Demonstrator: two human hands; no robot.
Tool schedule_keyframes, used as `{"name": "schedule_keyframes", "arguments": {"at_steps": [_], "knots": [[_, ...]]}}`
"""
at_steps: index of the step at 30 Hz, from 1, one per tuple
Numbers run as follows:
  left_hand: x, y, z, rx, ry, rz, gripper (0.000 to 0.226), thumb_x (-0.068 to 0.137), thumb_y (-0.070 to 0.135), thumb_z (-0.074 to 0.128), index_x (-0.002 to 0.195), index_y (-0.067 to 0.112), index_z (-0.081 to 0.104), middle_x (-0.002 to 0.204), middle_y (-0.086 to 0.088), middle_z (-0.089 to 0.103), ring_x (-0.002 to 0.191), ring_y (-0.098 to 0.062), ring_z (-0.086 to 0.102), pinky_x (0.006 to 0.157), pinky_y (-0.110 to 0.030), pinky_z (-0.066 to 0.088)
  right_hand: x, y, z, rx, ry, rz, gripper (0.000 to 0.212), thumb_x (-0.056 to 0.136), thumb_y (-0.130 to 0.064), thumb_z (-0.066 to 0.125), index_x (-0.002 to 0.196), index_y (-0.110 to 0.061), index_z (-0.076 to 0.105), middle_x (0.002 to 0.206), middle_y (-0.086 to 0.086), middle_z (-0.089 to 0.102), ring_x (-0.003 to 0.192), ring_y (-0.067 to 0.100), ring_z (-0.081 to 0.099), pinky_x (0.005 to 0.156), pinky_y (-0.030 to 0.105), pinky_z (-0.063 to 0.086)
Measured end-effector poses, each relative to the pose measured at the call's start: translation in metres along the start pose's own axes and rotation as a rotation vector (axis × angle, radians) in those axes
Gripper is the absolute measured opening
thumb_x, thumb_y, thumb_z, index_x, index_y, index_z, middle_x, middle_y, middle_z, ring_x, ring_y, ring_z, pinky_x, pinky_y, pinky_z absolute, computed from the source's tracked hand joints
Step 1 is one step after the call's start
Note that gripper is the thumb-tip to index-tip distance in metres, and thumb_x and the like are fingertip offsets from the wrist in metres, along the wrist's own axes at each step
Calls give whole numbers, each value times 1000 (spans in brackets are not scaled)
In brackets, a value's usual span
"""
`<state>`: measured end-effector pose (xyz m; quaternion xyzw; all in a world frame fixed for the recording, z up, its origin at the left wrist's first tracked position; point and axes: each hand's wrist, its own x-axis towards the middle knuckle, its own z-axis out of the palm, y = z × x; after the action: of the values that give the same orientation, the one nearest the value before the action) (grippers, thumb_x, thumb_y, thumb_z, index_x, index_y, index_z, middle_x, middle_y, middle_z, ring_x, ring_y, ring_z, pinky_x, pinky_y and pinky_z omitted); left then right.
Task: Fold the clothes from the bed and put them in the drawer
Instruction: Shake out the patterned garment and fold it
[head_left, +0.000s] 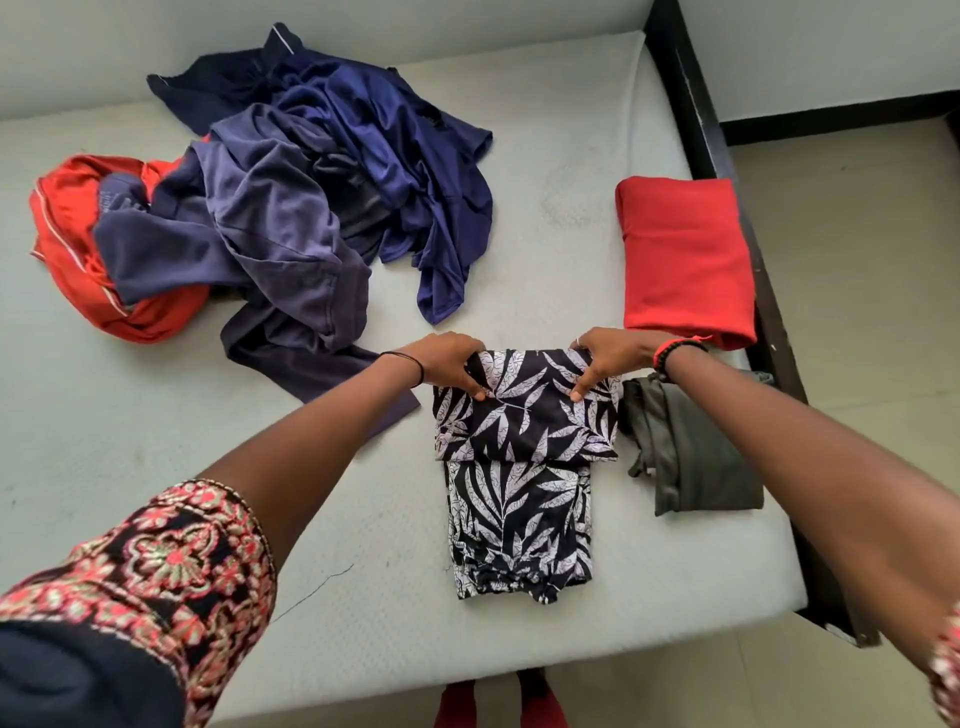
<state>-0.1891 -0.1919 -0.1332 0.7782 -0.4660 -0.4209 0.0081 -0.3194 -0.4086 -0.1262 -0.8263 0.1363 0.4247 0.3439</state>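
Observation:
A black garment with white leaf print (519, 499) lies near the front edge of the white mattress (156, 457), its far part folded back over itself. My left hand (452, 364) pinches the left corner of that fold and my right hand (608, 358) pinches the right corner. A folded red garment (685, 260) lies at the right edge of the bed, and a folded olive garment (691, 457) lies just right of the leaf-print one. A heap of unfolded clothes sits at the back left: navy and purple-blue pieces (322, 197) and an orange-red one (72, 249). No drawer is in view.
The dark wooden bed frame (711, 135) runs along the right side, with beige floor tiles (852, 249) beyond it. A white wall stands behind the bed. A patterned sleeve (171, 582) fills the lower left corner.

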Motion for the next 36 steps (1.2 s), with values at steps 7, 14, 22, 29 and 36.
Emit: {"name": "schedule_keyframes", "arguments": {"at_steps": [7, 14, 22, 29, 36], "knots": [[-3, 4, -31, 142, 282, 24, 36, 80, 39, 69, 102, 14, 55, 110, -3, 59, 104, -23, 54, 80, -33, 30, -18, -9, -34, 15, 138, -67, 29, 67, -23, 84, 85, -14, 63, 88, 2, 69, 83, 19, 62, 69, 24, 44], [-21, 20, -56, 255, 621, 18, 29, 85, 30, 64, 103, 12, 49, 103, -6, 55, 97, -28, 54, 78, -36, 28, -35, -20, -51, -136, 600, -164, 36, 71, -15, 81, 100, -8, 61, 88, 1, 55, 84, 23, 58, 64, 23, 38], [-95, 41, 37, 272, 827, 98, 35, 70, 14, 72, 87, 21, 41, 76, 2, 52, 67, -20, 52, 72, -33, 28, -90, -7, 65, -450, 933, -416, 36, 76, -23, 70, 105, -4, 61, 88, 10, 57, 78, 24, 53, 70, 37, 49], [-127, 26, 135, 342, 536, 89, 33, 68, 48, 70, 88, 26, 56, 82, 9, 58, 71, -14, 59, 76, -33, 32, -110, 36, 161, -592, 636, -380, 73, 63, -30, 79, 129, -21, 51, 106, 2, 56, 96, 18, 58, 84, 28, 48], [-103, 49, 117, 45, 826, -59, 30, 97, 25, 33, 114, 20, 57, 112, 5, 59, 101, -14, 57, 92, -30, 31, -95, -12, 148, -229, 968, -267, 44, 89, -15, 38, 130, -7, 51, 127, 8, 55, 120, 21, 49, 104, 36, 35]]}}
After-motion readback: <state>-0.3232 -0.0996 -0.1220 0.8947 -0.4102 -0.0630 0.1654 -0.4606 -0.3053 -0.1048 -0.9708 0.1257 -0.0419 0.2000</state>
